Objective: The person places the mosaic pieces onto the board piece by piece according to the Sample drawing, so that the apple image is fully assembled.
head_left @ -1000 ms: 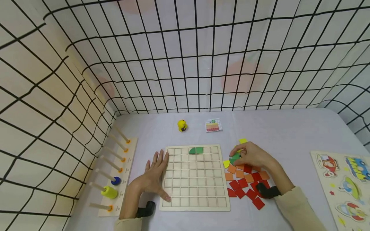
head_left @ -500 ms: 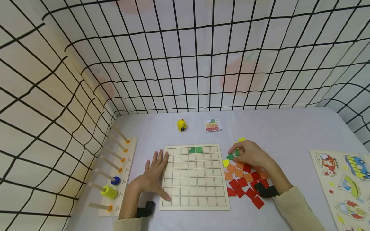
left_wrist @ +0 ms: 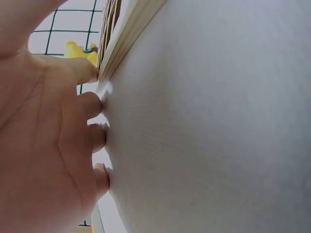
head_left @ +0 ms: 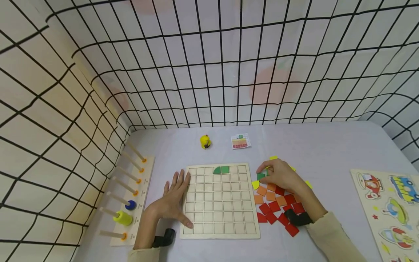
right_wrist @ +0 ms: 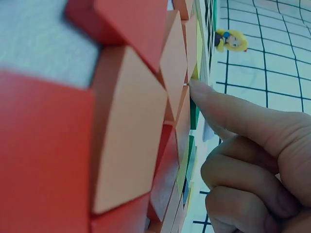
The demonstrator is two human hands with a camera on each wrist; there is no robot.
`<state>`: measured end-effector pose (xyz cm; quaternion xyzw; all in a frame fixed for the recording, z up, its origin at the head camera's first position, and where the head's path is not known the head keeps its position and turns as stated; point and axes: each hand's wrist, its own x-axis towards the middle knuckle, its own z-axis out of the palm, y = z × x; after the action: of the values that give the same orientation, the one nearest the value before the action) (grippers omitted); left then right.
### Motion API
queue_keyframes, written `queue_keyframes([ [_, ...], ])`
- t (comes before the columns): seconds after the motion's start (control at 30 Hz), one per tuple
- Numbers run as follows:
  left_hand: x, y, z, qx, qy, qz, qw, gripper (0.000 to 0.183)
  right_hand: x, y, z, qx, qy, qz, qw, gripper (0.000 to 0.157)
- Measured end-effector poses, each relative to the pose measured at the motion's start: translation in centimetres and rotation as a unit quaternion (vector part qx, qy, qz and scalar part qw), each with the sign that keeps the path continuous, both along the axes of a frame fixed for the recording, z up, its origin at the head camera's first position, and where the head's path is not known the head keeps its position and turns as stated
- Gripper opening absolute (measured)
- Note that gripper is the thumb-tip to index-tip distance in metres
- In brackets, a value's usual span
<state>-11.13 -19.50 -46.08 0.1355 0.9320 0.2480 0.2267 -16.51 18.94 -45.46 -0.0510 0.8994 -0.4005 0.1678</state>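
My left hand (head_left: 175, 200) lies with spread fingers along the left side of a pale wooden grid board (head_left: 228, 207), its thumb over the lower left corner. The board's top row bears a rounded green tile (head_left: 217, 170) and a square green tile (head_left: 225, 169). Right of the board, my right hand (head_left: 280, 175) pinches a green tile (head_left: 260, 176) between thumb and index finger, low over the loose pieces. In the right wrist view the thumb (right_wrist: 214, 102) meets this tile's edge and the other fingers are curled. Another green tile (head_left: 268, 172) is partly hidden by the hand.
Red tiles (head_left: 271, 218), orange tiles (head_left: 271, 196) and yellow tiles (head_left: 255, 185) lie loose right of the board. A pattern card (head_left: 240, 141) and yellow figurine (head_left: 205, 142) are behind. A peg stand (head_left: 148, 171) is left, a picture puzzle (head_left: 366, 211) far right.
My right hand has shifted slightly left. The green shape at its fingertips, rounded a second ago, showed as two separate pieces, and now one looks squarer. The left hand stays put.
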Motion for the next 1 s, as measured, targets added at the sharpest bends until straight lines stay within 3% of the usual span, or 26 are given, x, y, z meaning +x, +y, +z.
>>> queue_keyframes([
  [0.37,0.1,-0.1,0.0,0.002,-0.002,0.003,1.0000,0.163,-0.2,0.0,0.5,0.030,0.011,0.009,0.999,0.026],
  [0.5,0.1,-0.1,0.1,0.004,-0.003,0.003,1.0000,0.163,-0.5,-0.5,0.7,-0.007,0.012,0.029,0.999,0.029],
  [0.63,0.1,-0.1,0.1,0.006,-0.001,0.003,1.0000,0.162,-0.7,-2.7,0.7,-0.036,0.013,0.073,0.997,0.029],
  [0.8,0.1,-0.1,0.1,-0.001,-0.002,0.008,1.0000,0.162,-1.4,-6.7,0.9,-0.029,0.034,0.115,0.992,0.023],
  [1.0,0.1,0.0,0.0,0.001,0.000,0.007,1.0000,0.161,-2.0,-9.0,0.6,-0.012,0.034,0.131,0.991,0.019],
])
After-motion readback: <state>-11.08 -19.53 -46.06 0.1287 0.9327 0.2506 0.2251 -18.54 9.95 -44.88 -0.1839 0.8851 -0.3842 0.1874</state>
